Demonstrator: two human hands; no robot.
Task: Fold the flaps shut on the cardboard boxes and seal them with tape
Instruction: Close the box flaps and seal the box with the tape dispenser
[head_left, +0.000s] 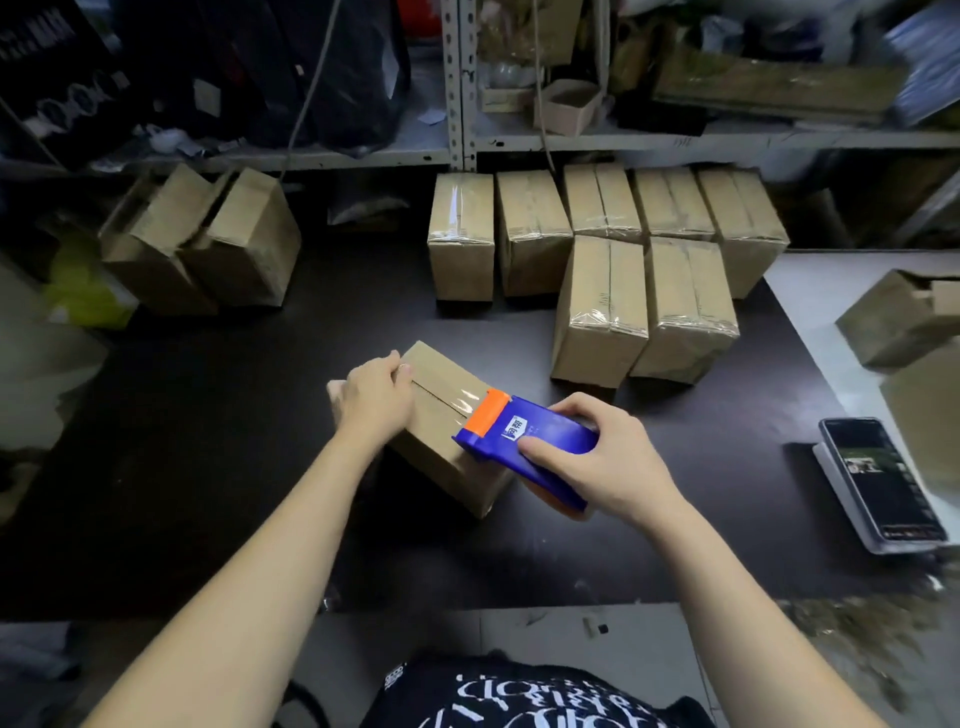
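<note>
**Dispenser on the box seam**

The cardboard box (441, 431) lies mid-surface (208, 441) with its flaps down and clear tape over part of the seam. The left hand (376, 397) grips its far-left end, thumb on top. The right hand (597, 462) clasps the blue tape dispenser (524, 441), whose orange end rests on the box top. Sealed boxes (597, 249) line the far edge.

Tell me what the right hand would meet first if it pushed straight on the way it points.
Likely the left hand, holding the far end of the box: the right hand and its tape dispenser point along the top seam toward it.
</note>
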